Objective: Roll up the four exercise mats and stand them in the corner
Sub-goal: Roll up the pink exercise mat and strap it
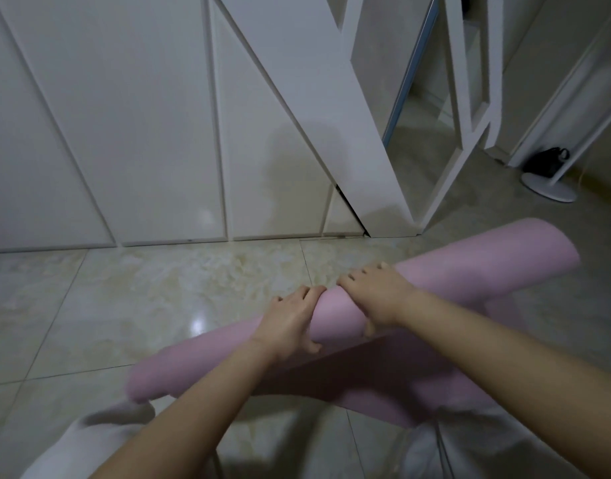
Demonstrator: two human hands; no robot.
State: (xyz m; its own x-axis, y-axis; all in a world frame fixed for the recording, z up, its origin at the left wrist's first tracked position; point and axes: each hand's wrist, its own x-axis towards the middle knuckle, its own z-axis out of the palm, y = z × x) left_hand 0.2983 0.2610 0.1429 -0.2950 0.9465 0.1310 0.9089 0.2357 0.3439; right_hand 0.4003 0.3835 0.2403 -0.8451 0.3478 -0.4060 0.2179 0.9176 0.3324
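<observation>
A pink exercise mat (470, 261) lies across the tiled floor as a thick roll, running from lower left to upper right. A short unrolled flap of it spreads toward me under the roll. My left hand (290, 323) grips the roll near its middle, fingers curled over the top and thumb underneath. My right hand (376, 295) grips the roll just to the right of the left hand, fingers over the far side. Only this one mat is in view.
White panelled wall (124, 133) stands close behind the mat. A slanted white board (331, 98) and a white frame with glass lean at the right. A round white stand base (549, 188) and a black bag (548, 160) sit far right. My knees in white trousers are below.
</observation>
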